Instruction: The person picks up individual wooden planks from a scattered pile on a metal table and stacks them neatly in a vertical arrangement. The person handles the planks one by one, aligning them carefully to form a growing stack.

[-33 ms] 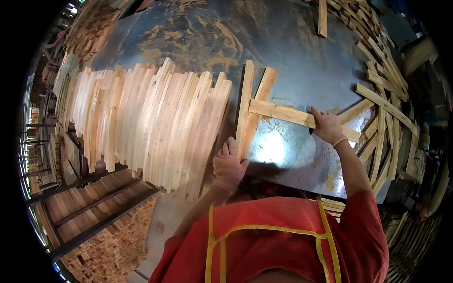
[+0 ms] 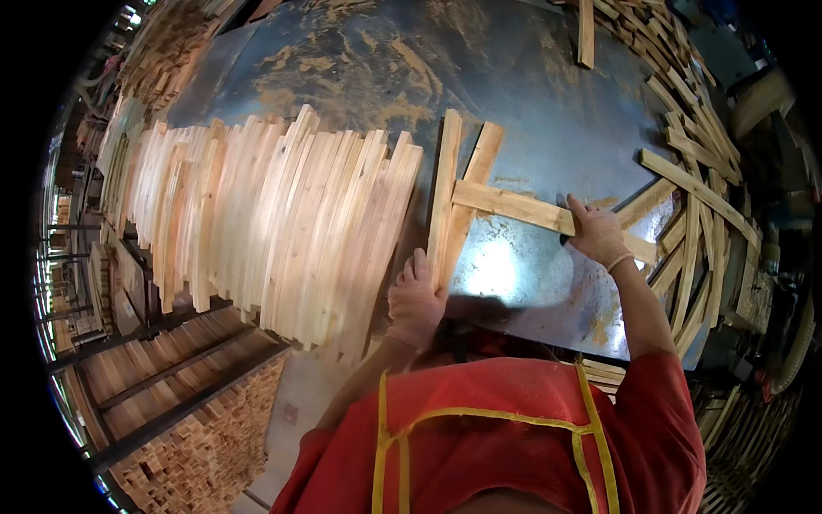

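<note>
My right hand (image 2: pixel 599 233), in a pale work glove, is closed over a flat wooden strip (image 2: pixel 509 206) lying crosswise. The strip's left end rests on a slanted wooden strip (image 2: pixel 481 158) and meets an upright-lying strip (image 2: pixel 445 176) beside it. At the near ends of those two strips, my left hand (image 2: pixel 413 295), also gloved, is closed round the wood, its fingers along the left side. The thumb of the left hand is mostly hidden. Just left of it lies a wide row of pale wooden strips (image 2: pixel 282 223) set side by side.
Beneath everything is a dark metal table (image 2: pixel 531 111) with sawdust on it. A loose heap of strips (image 2: pixel 698 197) lines the right edge. One single strip (image 2: pixel 586 34) lies at the far side. Stacked wood (image 2: pixel 205 428) stands on the lower left.
The crosswise strip and my right hand have shifted very slightly right. A strip on the right-hand heap has moved a little left. My left hand has barely moved.
</note>
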Motion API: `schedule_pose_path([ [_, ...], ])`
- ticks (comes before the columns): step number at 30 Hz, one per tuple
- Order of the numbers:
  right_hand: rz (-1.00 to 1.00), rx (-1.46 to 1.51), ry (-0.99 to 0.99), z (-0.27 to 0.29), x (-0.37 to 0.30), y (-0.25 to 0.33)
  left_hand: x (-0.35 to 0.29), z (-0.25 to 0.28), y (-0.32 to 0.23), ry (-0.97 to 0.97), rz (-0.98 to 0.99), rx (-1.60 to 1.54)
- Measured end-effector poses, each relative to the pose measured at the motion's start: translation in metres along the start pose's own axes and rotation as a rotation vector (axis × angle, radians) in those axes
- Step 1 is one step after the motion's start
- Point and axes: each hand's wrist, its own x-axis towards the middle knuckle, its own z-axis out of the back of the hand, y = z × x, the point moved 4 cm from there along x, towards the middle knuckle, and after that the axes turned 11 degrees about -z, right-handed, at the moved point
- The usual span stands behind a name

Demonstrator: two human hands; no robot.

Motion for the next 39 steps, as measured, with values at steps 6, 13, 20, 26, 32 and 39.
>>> schedule_pose_path([
  [6, -0.231, 1.066, 0.072, -0.068, -0.048, -0.011, -0.016, 0.000, 0.028, -0.080, -0.054, -0.107],
  [13, -0.381, 1.537, -0.002, -0.139, -0.036, 0.077, -0.024, 0.016, -0.002, 0.080, -0.207, -0.101],
  [20, -0.043, 0.768, 0.280, -0.112, -0.084, 0.236, -0.093, 0.038, 0.069, 0.051, -0.167, -0.267],
  [26, 0.177, 0.885, 0.339, -0.113, -0.037, 0.226, -0.072, 0.044, 0.014, -0.058, -0.349, 0.197],
  [32, -0.458, 0.167, -0.520, -0.004, -0.036, -0.034, -0.053, 0.034, 0.031, -0.167, -0.333, 0.398],
  [39, -0.720, 0.689, -0.070, -0.053, -0.081, -0.047, 0.004, 0.008, -0.066, -0.018, -0.593, 0.328],
])
